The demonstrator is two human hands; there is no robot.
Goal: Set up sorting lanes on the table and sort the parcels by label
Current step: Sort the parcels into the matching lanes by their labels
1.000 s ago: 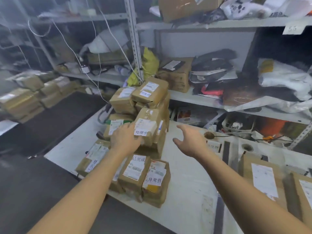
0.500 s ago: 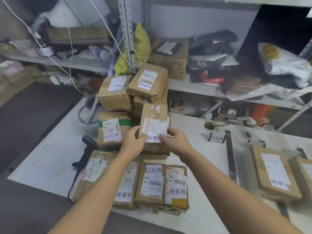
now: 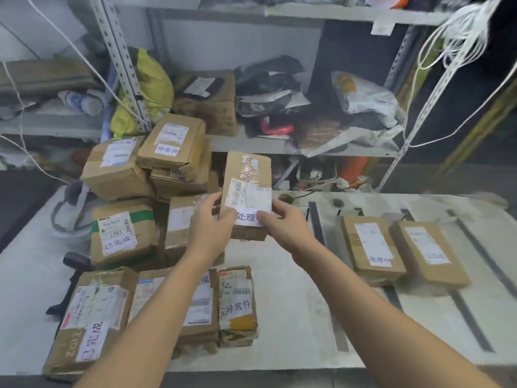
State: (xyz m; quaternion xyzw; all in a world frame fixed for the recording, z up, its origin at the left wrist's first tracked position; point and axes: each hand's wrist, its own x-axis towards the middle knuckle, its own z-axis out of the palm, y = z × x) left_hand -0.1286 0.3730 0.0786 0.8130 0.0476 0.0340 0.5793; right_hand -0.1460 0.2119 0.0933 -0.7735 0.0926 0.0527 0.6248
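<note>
A brown cardboard parcel (image 3: 249,175) with a white shipping label and a handwritten slip is held up above the white table (image 3: 293,298). My left hand (image 3: 208,219) grips its lower left edge and my right hand (image 3: 285,224) grips its lower right corner, thumb over the slip. Behind and left of it stands a pile of labelled parcels (image 3: 170,152). Several more parcels (image 3: 237,303) lie flat in a row at the table's front left. Two sorted parcels (image 3: 372,247) (image 3: 428,252) lie to the right between dark tape strips (image 3: 316,228).
Metal shelving (image 3: 279,147) behind the table holds bags, boxes and a yellow sack (image 3: 151,82). White cords (image 3: 458,29) hang at the upper right. A black scanner (image 3: 74,260) lies at the table's left edge beside a white bowl-like item (image 3: 67,219).
Both hands closed on the parcel, lifted it off the pile and carried it to the right. The camera tilted down and moved closer to the table.
</note>
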